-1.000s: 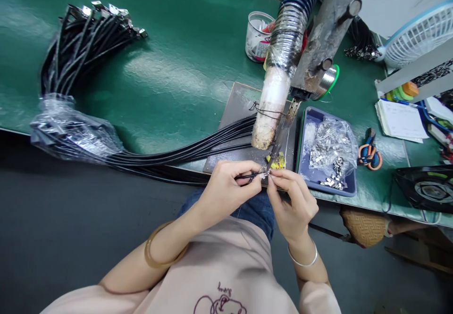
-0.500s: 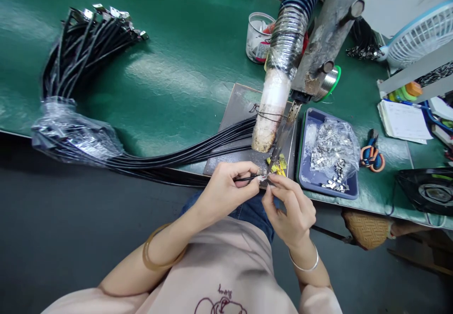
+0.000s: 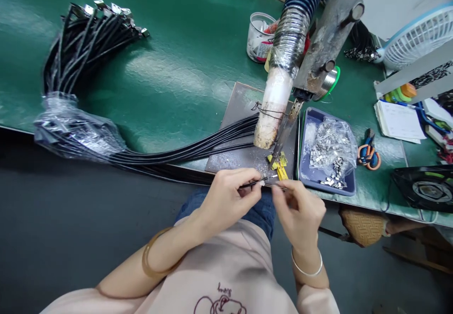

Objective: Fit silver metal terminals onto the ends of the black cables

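Observation:
My left hand [image 3: 235, 194] pinches the end of a black cable [image 3: 252, 184]; a small white piece and a bare metal tip stick out past the fingertips. My right hand [image 3: 299, 208] is closed in a pinch just to the right, fingertips together on something thin that I cannot make out. Above the hands, a soldering iron [image 3: 283, 139] points down from a metal holder [image 3: 323, 45]. A yellow clip-like piece [image 3: 281, 167] lies below its tip. The rest of the black cable bundle [image 3: 170, 157] runs left, wrapped in clear plastic [image 3: 78, 128].
A white-ended fume hose [image 3: 271, 111] hangs close above the grey work board [image 3: 230, 162]. To the right are a blue tray [image 3: 304, 175] of small metal connectors, orange-handled cutters [image 3: 369, 153], a solder spool [image 3: 329, 83] and a fan [image 3: 421, 36]. A clear tub [image 3: 260, 38] stands behind.
My right hand has moved right and slightly down, away from the iron's tip. My left hand has lowered slightly with the cable, whose metal tip now shows clear of the right fingers.

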Action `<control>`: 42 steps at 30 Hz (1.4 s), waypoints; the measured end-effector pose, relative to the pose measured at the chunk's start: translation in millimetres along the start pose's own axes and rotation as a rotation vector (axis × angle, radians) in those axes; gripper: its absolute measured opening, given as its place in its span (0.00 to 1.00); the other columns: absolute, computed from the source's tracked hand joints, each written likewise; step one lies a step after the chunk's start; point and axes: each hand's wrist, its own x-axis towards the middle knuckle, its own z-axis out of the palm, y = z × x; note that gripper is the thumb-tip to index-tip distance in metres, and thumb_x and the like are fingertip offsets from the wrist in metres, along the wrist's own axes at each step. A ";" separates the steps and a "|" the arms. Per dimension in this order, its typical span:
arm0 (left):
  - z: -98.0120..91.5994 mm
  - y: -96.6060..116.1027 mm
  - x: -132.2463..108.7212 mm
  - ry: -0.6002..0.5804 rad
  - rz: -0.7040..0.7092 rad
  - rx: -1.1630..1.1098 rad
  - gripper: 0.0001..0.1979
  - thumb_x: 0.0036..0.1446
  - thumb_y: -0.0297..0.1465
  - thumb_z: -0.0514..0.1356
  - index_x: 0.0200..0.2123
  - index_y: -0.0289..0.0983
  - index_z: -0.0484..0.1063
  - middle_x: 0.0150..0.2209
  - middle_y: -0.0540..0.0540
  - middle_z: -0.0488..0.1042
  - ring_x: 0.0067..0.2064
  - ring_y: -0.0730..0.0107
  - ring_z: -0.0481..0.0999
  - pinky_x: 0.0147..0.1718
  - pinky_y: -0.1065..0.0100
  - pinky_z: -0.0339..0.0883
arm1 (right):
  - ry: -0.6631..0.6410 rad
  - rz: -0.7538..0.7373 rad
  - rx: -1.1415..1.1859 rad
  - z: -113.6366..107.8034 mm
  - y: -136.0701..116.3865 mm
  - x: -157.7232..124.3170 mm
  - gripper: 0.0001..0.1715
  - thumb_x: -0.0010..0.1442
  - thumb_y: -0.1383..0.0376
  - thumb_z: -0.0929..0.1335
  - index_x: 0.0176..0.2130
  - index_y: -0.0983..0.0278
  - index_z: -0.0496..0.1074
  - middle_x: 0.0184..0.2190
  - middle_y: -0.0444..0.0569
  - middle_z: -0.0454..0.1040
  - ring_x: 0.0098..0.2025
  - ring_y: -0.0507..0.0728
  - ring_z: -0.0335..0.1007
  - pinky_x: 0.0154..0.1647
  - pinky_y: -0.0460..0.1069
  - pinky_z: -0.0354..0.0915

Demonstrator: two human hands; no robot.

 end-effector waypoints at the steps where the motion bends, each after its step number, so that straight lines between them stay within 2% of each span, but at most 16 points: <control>1: 1.5 0.9 -1.5 0.005 0.036 0.030 0.08 0.59 0.23 0.56 0.28 0.34 0.71 0.22 0.54 0.63 0.24 0.78 0.60 0.25 0.74 0.54 | -0.037 -0.034 -0.037 1.7 -2.6 1.4 0.02 0.65 0.65 0.70 0.38 0.62 0.72 0.18 0.35 0.65 0.18 0.47 0.63 0.25 0.45 0.59; 4: 2.0 2.2 -4.7 -0.038 0.027 -0.013 0.08 0.58 0.23 0.57 0.26 0.34 0.69 0.21 0.55 0.61 0.24 0.78 0.58 0.24 0.74 0.54 | -0.092 -0.041 0.008 4.3 -9.5 3.5 0.07 0.67 0.67 0.67 0.34 0.63 0.69 0.18 0.35 0.62 0.18 0.46 0.59 0.24 0.44 0.56; 6: -2.1 0.8 -6.2 -0.132 -0.072 -0.170 0.07 0.58 0.25 0.58 0.27 0.35 0.68 0.20 0.56 0.59 0.23 0.79 0.56 0.23 0.75 0.52 | -0.138 0.005 0.133 -0.8 -9.1 2.0 0.10 0.67 0.68 0.67 0.32 0.62 0.69 0.19 0.35 0.62 0.18 0.46 0.58 0.22 0.44 0.54; 8: -9.0 -3.1 -7.1 -0.275 -0.206 -0.370 0.06 0.59 0.28 0.60 0.29 0.34 0.70 0.20 0.56 0.60 0.22 0.79 0.56 0.22 0.75 0.53 | -0.130 0.086 0.221 -11.6 -1.3 0.9 0.10 0.67 0.65 0.68 0.31 0.61 0.70 0.19 0.36 0.63 0.18 0.46 0.57 0.21 0.44 0.53; 10: -16.3 -8.8 -7.5 -0.443 -0.305 -0.525 0.07 0.59 0.31 0.62 0.31 0.32 0.74 0.20 0.54 0.65 0.22 0.79 0.60 0.22 0.75 0.56 | -0.050 0.204 0.177 -24.3 15.0 4.2 0.10 0.67 0.62 0.68 0.32 0.61 0.72 0.19 0.37 0.65 0.19 0.48 0.58 0.21 0.45 0.53; 12: -21.5 -14.4 -7.3 -0.593 -0.320 -0.599 0.10 0.57 0.33 0.66 0.31 0.31 0.77 0.21 0.51 0.70 0.23 0.78 0.62 0.22 0.74 0.58 | -0.018 0.311 0.016 -33.9 37.6 14.1 0.10 0.66 0.60 0.69 0.34 0.61 0.74 0.21 0.39 0.68 0.21 0.49 0.60 0.24 0.46 0.55; 15: -23.0 -17.8 -5.4 -0.696 -0.269 -0.606 0.09 0.55 0.33 0.68 0.29 0.31 0.80 0.21 0.49 0.71 0.24 0.77 0.62 0.23 0.73 0.58 | -0.209 0.284 -0.145 -38.2 71.5 35.7 0.08 0.63 0.59 0.70 0.37 0.61 0.77 0.31 0.44 0.78 0.30 0.52 0.71 0.34 0.47 0.61; 17: -20.6 -16.4 -3.2 -0.678 -0.263 -0.585 0.09 0.55 0.32 0.68 0.28 0.31 0.80 0.21 0.50 0.70 0.23 0.78 0.62 0.23 0.74 0.57 | -0.314 0.295 -0.140 -37.0 86.0 47.7 0.07 0.62 0.61 0.70 0.36 0.61 0.76 0.33 0.46 0.79 0.31 0.54 0.72 0.35 0.48 0.62; 20: -14.9 -13.2 0.9 -0.561 -0.274 -0.562 0.10 0.56 0.34 0.68 0.29 0.31 0.81 0.22 0.48 0.73 0.24 0.77 0.64 0.24 0.73 0.60 | -0.391 0.280 -0.184 -36.7 93.2 55.6 0.07 0.62 0.61 0.69 0.35 0.61 0.75 0.32 0.45 0.79 0.29 0.54 0.70 0.34 0.48 0.60; 24: -8.3 -13.8 4.9 -0.375 -0.276 -0.571 0.11 0.55 0.35 0.68 0.29 0.31 0.80 0.24 0.47 0.74 0.26 0.75 0.67 0.26 0.72 0.62 | -0.389 0.188 -0.277 -41.9 94.0 53.2 0.08 0.64 0.59 0.68 0.37 0.60 0.74 0.34 0.46 0.79 0.30 0.54 0.70 0.35 0.49 0.60; 30: -6.0 -15.7 5.1 -0.310 -0.310 -0.586 0.13 0.54 0.37 0.68 0.27 0.31 0.77 0.21 0.51 0.67 0.24 0.77 0.60 0.25 0.73 0.55 | -0.375 0.159 -0.298 -42.3 95.2 47.6 0.08 0.65 0.61 0.67 0.34 0.61 0.71 0.34 0.47 0.78 0.29 0.54 0.69 0.34 0.49 0.59; 33: -5.6 -13.7 5.5 -0.249 -0.326 -0.573 0.13 0.55 0.37 0.66 0.27 0.32 0.76 0.22 0.52 0.66 0.24 0.78 0.59 0.25 0.73 0.54 | -0.206 0.231 -0.271 -41.9 82.5 40.8 0.07 0.63 0.62 0.68 0.33 0.61 0.72 0.27 0.43 0.74 0.24 0.51 0.62 0.31 0.49 0.57; 36: -4.4 -10.5 6.3 -0.180 -0.302 -0.544 0.12 0.55 0.36 0.65 0.27 0.33 0.73 0.23 0.51 0.67 0.25 0.77 0.61 0.26 0.73 0.56 | 0.110 0.357 -0.117 -43.2 61.3 30.6 0.09 0.63 0.59 0.70 0.34 0.62 0.73 0.20 0.39 0.66 0.19 0.48 0.49 0.24 0.48 0.49; 39: -1.4 -8.4 4.9 -0.100 -0.262 -0.459 0.11 0.54 0.33 0.62 0.24 0.33 0.70 0.21 0.53 0.64 0.25 0.77 0.60 0.26 0.73 0.57 | 0.355 0.416 0.129 -41.9 40.4 20.8 0.10 0.60 0.59 0.73 0.34 0.63 0.75 0.25 0.42 0.71 0.18 0.46 0.48 0.20 0.47 0.47; 40: 0.1 -8.1 3.8 -0.071 -0.250 -0.424 0.11 0.55 0.33 0.62 0.24 0.34 0.69 0.21 0.53 0.63 0.25 0.78 0.60 0.26 0.73 0.56 | 0.369 0.418 0.210 -40.2 34.4 17.8 0.09 0.59 0.60 0.74 0.34 0.63 0.76 0.28 0.44 0.73 0.19 0.46 0.50 0.20 0.46 0.48; 42: 3.4 -7.3 0.9 -0.021 -0.225 -0.354 0.10 0.56 0.31 0.60 0.24 0.34 0.67 0.22 0.53 0.61 0.25 0.78 0.59 0.25 0.74 0.55 | 0.288 0.405 0.349 -34.2 23.6 11.8 0.07 0.59 0.61 0.75 0.34 0.63 0.77 0.33 0.45 0.75 0.20 0.45 0.53 0.19 0.45 0.50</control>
